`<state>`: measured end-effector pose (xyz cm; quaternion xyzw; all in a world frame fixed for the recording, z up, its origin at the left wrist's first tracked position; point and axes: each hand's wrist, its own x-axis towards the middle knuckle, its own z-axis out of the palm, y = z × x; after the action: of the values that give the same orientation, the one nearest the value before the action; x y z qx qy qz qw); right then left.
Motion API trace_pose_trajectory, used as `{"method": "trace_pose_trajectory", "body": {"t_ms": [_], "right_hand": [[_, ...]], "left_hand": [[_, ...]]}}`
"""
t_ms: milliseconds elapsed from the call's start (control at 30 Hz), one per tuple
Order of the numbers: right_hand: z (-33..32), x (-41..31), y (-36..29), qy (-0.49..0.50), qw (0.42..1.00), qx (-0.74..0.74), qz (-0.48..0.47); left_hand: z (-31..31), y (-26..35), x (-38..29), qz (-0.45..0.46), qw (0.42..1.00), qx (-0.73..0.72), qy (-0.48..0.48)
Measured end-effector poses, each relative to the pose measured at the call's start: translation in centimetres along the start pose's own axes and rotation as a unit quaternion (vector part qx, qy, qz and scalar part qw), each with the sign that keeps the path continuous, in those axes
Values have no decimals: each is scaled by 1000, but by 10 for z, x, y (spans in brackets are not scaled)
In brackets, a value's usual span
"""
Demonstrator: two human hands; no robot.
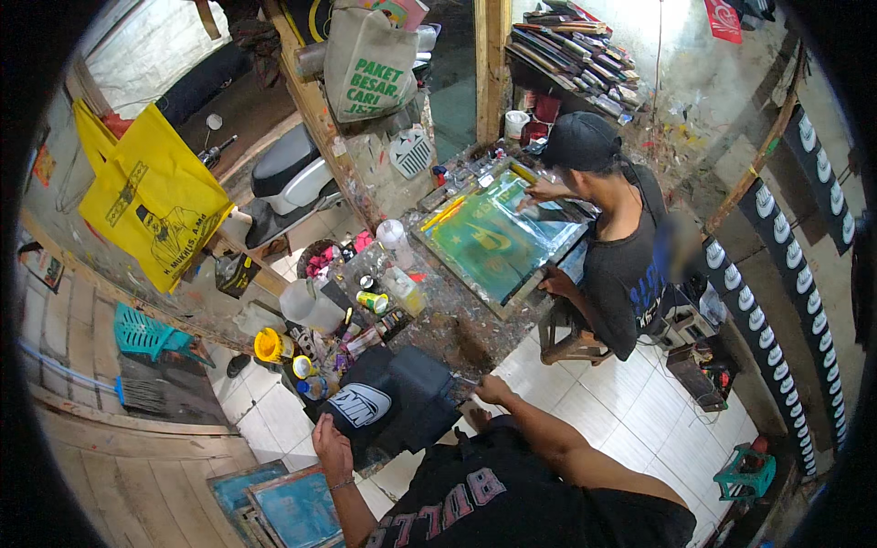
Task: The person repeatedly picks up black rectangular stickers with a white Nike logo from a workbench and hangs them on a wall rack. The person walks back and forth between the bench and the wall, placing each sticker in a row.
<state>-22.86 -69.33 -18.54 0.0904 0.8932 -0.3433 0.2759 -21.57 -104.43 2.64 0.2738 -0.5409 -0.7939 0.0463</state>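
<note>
My left hand [332, 442] is at the near left edge of a black cloth piece [370, 433] with a white oval print [361, 405]. Its fingertips meet the cloth's border, but whether they pinch it is unclear. A dark flat panel [421, 377] lies to the right of the print, partly over the cloth. My right hand [495, 389] is closed at the panel's right end, around a narrow greyish part. Under the cloth, the support is mostly hidden.
Across the paint-stained worktable [445, 329], a seated co-worker [603, 240] handles a green printing screen [503, 236]. Jars and a yellow paint tub [273, 344] crowd the left. Framed screens [294, 507] lean below. Printed black strips [760, 322] hang at the right.
</note>
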Motion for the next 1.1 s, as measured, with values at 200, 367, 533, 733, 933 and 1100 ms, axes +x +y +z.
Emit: {"method": "trace_pose_trajectory", "body": {"t_ms": [200,367,533,733,933,1100], "right_hand": [[11,8,88,-43,983,56,169],[14,18,104,-48,943,255,207],[12,27,105,1,913,351,206],[18,40,122,2,906,366,211],[47,83,133,21,889,398,225],[48,110,118,16,873,458,168]], "left_hand": [[9,-8,-13,37,997,-5,65],[17,-14,-23,33,997,9,74],[38,-11,-18,26,995,15,93],[63,-5,-11,39,998,24,46],[69,-1,-21,10,997,54,59],[67,4,-25,-1,995,64,82]]}}
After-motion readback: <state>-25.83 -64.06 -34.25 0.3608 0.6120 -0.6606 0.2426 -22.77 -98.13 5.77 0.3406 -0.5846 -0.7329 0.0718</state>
